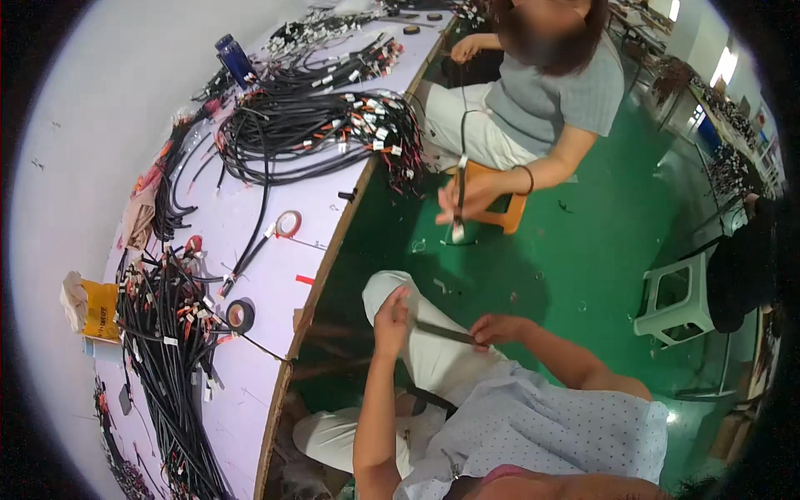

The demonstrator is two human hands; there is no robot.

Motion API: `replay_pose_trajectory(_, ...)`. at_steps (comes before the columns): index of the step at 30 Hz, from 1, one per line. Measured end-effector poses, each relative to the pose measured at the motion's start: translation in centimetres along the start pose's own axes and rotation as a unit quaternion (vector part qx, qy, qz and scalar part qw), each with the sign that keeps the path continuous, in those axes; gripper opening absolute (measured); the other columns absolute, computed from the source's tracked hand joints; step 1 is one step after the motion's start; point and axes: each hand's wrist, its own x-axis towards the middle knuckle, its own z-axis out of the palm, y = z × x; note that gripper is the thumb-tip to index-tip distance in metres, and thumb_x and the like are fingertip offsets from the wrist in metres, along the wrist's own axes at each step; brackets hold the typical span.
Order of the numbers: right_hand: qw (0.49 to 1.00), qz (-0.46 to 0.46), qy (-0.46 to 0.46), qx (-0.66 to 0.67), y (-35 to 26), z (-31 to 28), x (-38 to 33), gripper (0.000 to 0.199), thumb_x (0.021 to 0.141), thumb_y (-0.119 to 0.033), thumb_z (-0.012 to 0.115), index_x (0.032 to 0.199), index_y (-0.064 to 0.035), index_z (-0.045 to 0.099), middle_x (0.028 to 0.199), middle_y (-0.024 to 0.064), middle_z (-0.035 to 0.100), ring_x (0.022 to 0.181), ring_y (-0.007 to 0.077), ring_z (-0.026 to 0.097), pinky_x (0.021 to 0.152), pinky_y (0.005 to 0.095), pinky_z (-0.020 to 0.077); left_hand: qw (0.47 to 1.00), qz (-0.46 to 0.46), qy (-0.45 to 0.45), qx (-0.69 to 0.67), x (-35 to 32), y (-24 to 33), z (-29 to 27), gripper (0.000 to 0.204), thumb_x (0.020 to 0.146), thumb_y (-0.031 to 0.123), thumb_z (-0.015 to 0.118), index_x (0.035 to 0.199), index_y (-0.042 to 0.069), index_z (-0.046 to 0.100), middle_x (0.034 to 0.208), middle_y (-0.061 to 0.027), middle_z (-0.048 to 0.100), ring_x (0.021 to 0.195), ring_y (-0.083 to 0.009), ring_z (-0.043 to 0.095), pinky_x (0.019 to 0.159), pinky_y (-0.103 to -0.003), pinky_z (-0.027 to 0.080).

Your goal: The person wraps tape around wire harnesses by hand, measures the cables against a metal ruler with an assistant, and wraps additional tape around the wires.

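Observation:
Over my lap, a short dark flat strip (446, 332) stretches between my two hands; whether it is tape or a piece of cable I cannot make out. My right hand (498, 328) pinches its right end with the fingers closed. My left hand (390, 323) is raised at the other end, thumb and fingers closed on it, slightly blurred. White trousers (437, 358) lie beneath the strip. Left of my left hand runs the brown edge (321, 275) of the table.
Bundles of black cables (171, 333) cover the pale table (275, 275), with a black tape roll (240, 315) and a red-white roll (288, 223). A co-worker on an orange stool (500, 221) holds a tagged cable (463, 158). A pale green stool (677, 302) stands right.

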Motion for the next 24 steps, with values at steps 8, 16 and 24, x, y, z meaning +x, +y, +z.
replay_pose_trajectory(8,0.986,0.022,0.093,-0.135,-1.7,4.5,3.2,0.030,0.088,-0.037,0.063,0.093,-0.0076,0.067,0.068,-0.0047,0.054,0.063,0.0053,0.050,0.056,0.0235,0.0402,0.940,0.146,0.043,0.305,-3.7,-3.0,2.6,0.026,0.092,0.013,0.048,0.113,0.009,0.062,0.118,-0.0066,0.060,0.121,-0.0306,0.043,0.107,-0.048,0.024)
replay_pose_trajectory(16,0.951,0.001,0.210,-0.229,0.0,8.1,6.0,0.038,0.091,-0.044,0.057,0.081,-0.0084,0.066,0.062,-0.0058,0.048,0.059,0.0042,0.042,0.055,0.0229,0.0333,0.941,0.116,0.135,0.287,-6.0,-5.6,1.3,0.026,0.088,0.014,0.051,0.112,0.012,0.063,0.118,-0.0026,0.060,0.121,-0.0261,0.046,0.107,-0.048,0.023)
replay_pose_trajectory(24,0.904,-0.080,0.267,-0.323,2.0,8.4,7.5,0.047,0.088,-0.045,0.059,0.064,-0.0055,0.061,0.054,-0.0046,0.044,0.055,0.0057,0.042,0.051,0.0263,0.0342,0.915,0.149,0.193,0.320,-5.8,-7.7,1.6,0.023,0.085,0.015,0.054,0.106,0.017,0.064,0.116,0.0029,0.062,0.120,-0.0231,0.048,0.106,-0.049,0.025)
